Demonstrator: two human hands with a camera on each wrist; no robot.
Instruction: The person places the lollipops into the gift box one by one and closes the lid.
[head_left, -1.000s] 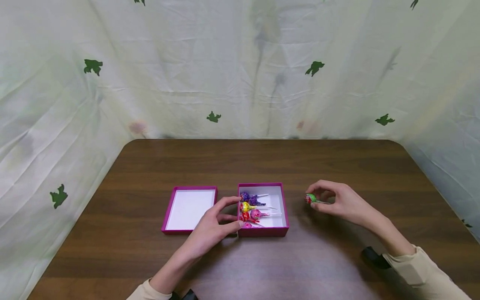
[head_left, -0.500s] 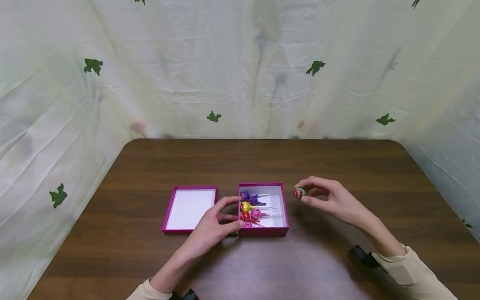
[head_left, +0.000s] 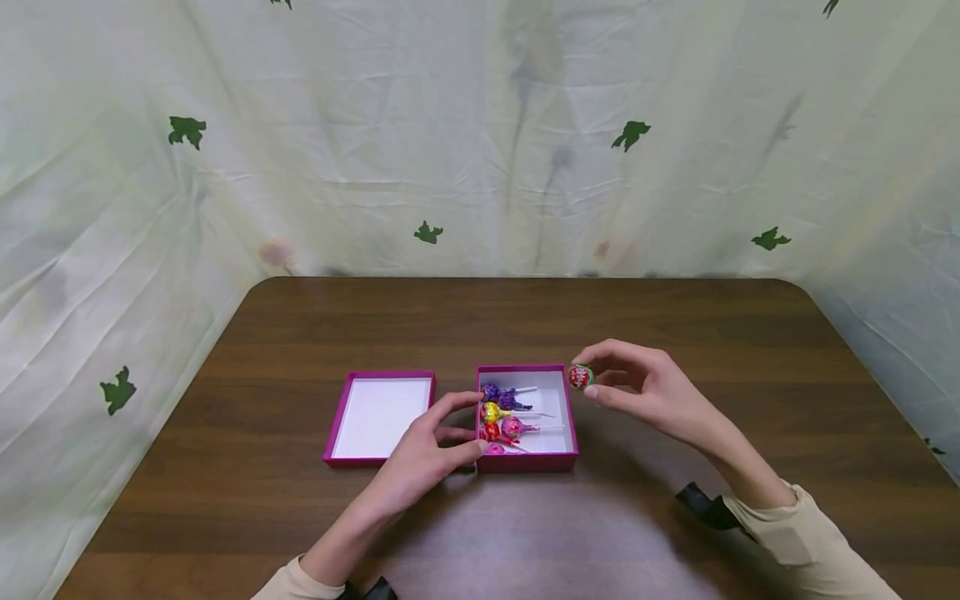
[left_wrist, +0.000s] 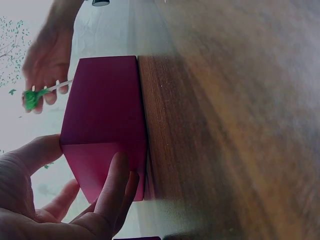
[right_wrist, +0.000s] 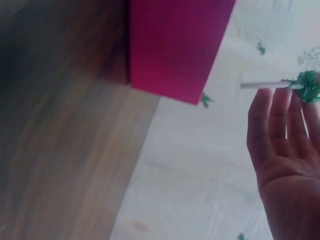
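Observation:
A magenta box (head_left: 527, 463) with a white inside stands uncovered on the table; several wrapped lollipops, purple, yellow, red and pink, lie along its left part. My left hand (head_left: 425, 458) holds this box at its left wall, thumb at the near corner and index finger toward the far corner. In the left wrist view, other fingers (left_wrist: 116, 182) lie against the outer wall. Between thumb and fingertips, my right hand (head_left: 648, 385) pinches a green-and-red lollipop (head_left: 581, 377) just beyond the box's right rim. Its white stick (right_wrist: 265, 85) points toward the box side in the right wrist view.
The box's lid (head_left: 382, 417), magenta-edged and white inside, lies upturned to the left. A brown wooden table (head_left: 360, 325) carries everything. Pale curtains (head_left: 480, 150) with green bird shapes hang behind and at both sides.
My right hand has carried the lollipop leftward and slightly away, up to the box's right rim; the candy's head now faces the head camera. My left hand and the box stay put.

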